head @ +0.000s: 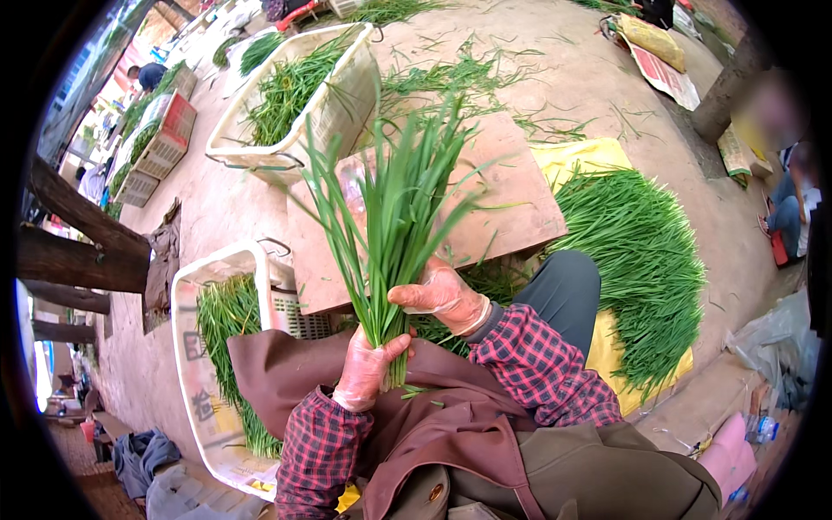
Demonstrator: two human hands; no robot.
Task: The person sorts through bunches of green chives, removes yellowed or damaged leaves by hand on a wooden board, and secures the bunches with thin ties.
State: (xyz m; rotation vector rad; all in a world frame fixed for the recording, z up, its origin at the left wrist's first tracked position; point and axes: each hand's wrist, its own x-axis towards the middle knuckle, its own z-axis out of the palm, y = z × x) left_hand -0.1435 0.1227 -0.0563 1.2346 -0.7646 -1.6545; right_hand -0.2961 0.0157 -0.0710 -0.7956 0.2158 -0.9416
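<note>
A bunch of garlic chives (400,214) stands upright over my lap, its leaf tips fanning out away from me. My left hand (365,367), in a thin clear plastic glove, is closed round the pale lower stems. Higher on the bunch, my right hand (448,296), gloved the same way, lays its thumb across the front of the stems; its other fingers are partly hidden behind. Beyond the bunch lies a low wooden board (513,188) with scraps of leaf. A few cut bits rest on my brown apron (448,377).
To my right, a large heap of chives (630,253) lies on yellow sheeting (585,156). One white plastic crate (188,390) with chives stands at my left, another (351,84) beyond the board. Wooden posts (84,253) rise at left. A person (790,201) sits far right.
</note>
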